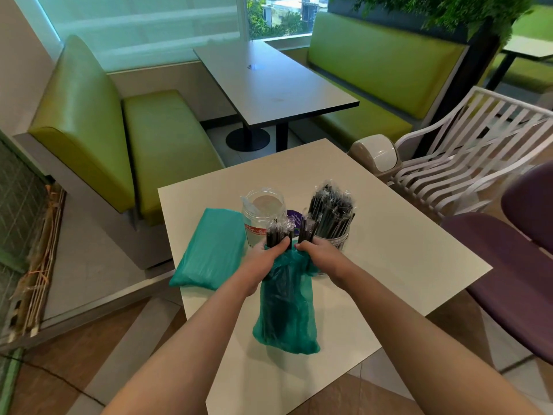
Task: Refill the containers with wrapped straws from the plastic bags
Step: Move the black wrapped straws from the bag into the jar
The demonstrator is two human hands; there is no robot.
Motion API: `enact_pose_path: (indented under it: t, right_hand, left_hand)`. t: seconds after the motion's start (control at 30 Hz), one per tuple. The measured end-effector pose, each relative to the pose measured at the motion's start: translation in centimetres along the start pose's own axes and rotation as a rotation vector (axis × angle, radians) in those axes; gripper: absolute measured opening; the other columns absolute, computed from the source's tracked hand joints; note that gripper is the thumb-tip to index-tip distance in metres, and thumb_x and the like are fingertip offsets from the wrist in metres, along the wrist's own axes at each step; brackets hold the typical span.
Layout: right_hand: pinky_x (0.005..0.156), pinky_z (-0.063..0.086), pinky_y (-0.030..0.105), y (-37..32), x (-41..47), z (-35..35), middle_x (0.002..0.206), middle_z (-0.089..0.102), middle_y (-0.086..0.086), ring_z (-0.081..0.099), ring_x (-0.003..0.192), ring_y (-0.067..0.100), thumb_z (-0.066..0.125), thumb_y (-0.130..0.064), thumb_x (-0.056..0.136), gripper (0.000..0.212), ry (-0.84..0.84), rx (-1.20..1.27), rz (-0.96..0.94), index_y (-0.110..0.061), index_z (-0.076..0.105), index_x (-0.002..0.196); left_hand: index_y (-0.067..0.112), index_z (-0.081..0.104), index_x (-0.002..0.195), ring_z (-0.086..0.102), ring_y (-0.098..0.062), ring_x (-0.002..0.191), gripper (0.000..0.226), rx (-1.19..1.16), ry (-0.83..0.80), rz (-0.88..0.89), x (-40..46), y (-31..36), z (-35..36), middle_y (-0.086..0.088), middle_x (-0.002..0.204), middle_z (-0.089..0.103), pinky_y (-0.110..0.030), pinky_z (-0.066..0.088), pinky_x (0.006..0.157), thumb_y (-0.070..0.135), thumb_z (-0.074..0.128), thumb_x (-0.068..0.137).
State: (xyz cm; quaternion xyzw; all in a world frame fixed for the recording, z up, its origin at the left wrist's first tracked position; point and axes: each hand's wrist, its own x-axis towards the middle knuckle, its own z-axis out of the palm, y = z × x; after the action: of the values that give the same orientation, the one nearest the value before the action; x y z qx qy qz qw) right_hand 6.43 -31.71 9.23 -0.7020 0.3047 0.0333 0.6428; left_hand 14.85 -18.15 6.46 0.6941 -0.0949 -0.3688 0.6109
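Teal plastic bunches under both my hands as I draw wrapped straws out of the open bag (pixel 285 310), which stands on the white counter (pixel 404 265) right in front of me. My left hand (pixel 264 259) is curled around a bundle of black straws (pixel 278 233) poking up from the bag's mouth; my right hand (pixel 321 254) pinches the bag's rim and seems to grip a second, thinner clutch of straws (pixel 308 230) as well. Just behind my left hand stands the clear jar (pixel 263 217), apparently almost empty; behind my right, the other container (pixel 333 236) already bristles with straws. A second teal bag (pixel 211 250), still closed, lies to the left on the counter. To do this well, I judge I should hold the bag mouth down with the right hand while the left lifts its bundle straight up, keeping the straws parallel so the thin wrappers don't snag, then lower them ends-first into the clear jar. Both forearms reach forward, wrists close together, knuckles up.
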Motion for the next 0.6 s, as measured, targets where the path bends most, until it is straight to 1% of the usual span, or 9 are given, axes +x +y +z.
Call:
enact_pose_path:
  t: [0.1,0.17,0.23,0.3,0.33,0.4,0.47,0.53,0.6]
  right_hand:
    - [0.070,0.049,0.017,0.0,-0.4,-0.2,0.100,0.068,-0.004,0.063,0.087,0.006,0.057,-0.021,0.097,0.018,-0.074,0.033,-0.059,-0.018,0.060,0.115]
    - [0.073,0.049,0.015,-0.1,-0.5,-0.3,0.105,0.068,-0.003,0.063,0.091,0.004,0.058,-0.021,0.096,0.025,-0.092,0.019,-0.079,-0.016,0.061,0.121]
    - [0.074,0.050,0.017,-0.4,-0.5,-0.4,0.108,0.069,0.000,0.064,0.092,0.006,0.058,-0.021,0.096,0.026,-0.095,0.011,-0.076,-0.015,0.062,0.121]
    - [0.081,0.052,0.023,-0.6,-0.4,-0.5,0.111,0.070,0.004,0.066,0.096,0.014,0.059,-0.020,0.096,0.025,-0.088,0.021,-0.065,-0.014,0.064,0.120]
    - [0.085,0.052,0.026,-0.6,-0.3,-0.5,0.111,0.070,0.006,0.066,0.098,0.016,0.059,-0.020,0.096,0.024,-0.086,0.023,-0.058,-0.014,0.065,0.118]
    - [0.086,0.051,0.027,-0.7,-0.5,-0.8,0.108,0.071,0.005,0.066,0.097,0.017,0.058,-0.017,0.096,0.019,-0.096,0.028,-0.053,-0.015,0.066,0.113]
    - [0.082,0.051,0.026,-0.8,-0.5,-1.1,0.105,0.071,0.004,0.065,0.094,0.016,0.057,-0.016,0.096,0.018,-0.109,0.037,-0.048,-0.015,0.066,0.112]
    - [0.068,0.049,0.020,-1.3,-1.0,-1.4,0.099,0.070,0.001,0.064,0.084,0.011,0.056,-0.020,0.097,0.018,-0.095,0.007,-0.041,-0.014,0.065,0.113]
    - [0.056,0.044,0.015,-2.2,-1.2,-1.9,0.088,0.068,-0.004,0.059,0.071,0.006,0.053,-0.025,0.099,0.017,-0.055,-0.089,-0.056,-0.014,0.062,0.109]
  left_hand:
    - [0.026,0.059,0.119,0.065,-0.020,0.108,0.040,0.043,0.059,0.011,0.0,0.1,0.0,-0.001,0.116,0.069,-0.043,0.049,0.102,0.048,0.067,0.087]
    - [0.028,0.057,0.117,0.064,-0.018,0.108,0.035,0.077,0.086,0.024,-0.1,0.2,0.2,0.000,0.116,0.068,-0.041,0.049,0.100,0.048,0.064,0.089]
    - [0.030,0.055,0.116,0.062,-0.016,0.108,0.030,0.115,0.092,0.045,-0.3,0.6,0.4,0.002,0.115,0.066,-0.035,0.050,0.097,0.047,0.061,0.092]
    - [0.030,0.055,0.116,0.061,-0.014,0.107,0.031,0.148,0.086,0.056,-0.5,0.9,0.7,0.004,0.113,0.065,-0.032,0.049,0.093,0.049,0.060,0.092]
    - [0.029,0.056,0.116,0.062,-0.014,0.106,0.034,0.155,0.082,0.055,-0.5,1.1,0.8,0.004,0.112,0.066,-0.032,0.049,0.093,0.050,0.060,0.091]
    - [0.024,0.058,0.118,0.063,-0.016,0.106,0.040,0.163,0.077,0.050,-0.5,1.3,0.9,0.002,0.114,0.067,-0.035,0.050,0.096,0.051,0.063,0.088]
    - [0.022,0.059,0.117,0.063,-0.017,0.106,0.041,0.191,0.077,0.052,-0.5,1.4,0.9,0.000,0.114,0.068,-0.036,0.050,0.097,0.050,0.065,0.087]
    - [0.022,0.060,0.116,0.063,-0.017,0.105,0.038,0.233,0.100,0.066,-0.4,1.5,1.1,0.000,0.114,0.068,-0.035,0.050,0.095,0.049,0.064,0.088]
    - [0.020,0.061,0.120,0.062,-0.018,0.107,0.040,0.292,0.134,0.078,-0.2,1.6,1.4,0.000,0.116,0.067,-0.032,0.048,0.091,0.048,0.062,0.091]
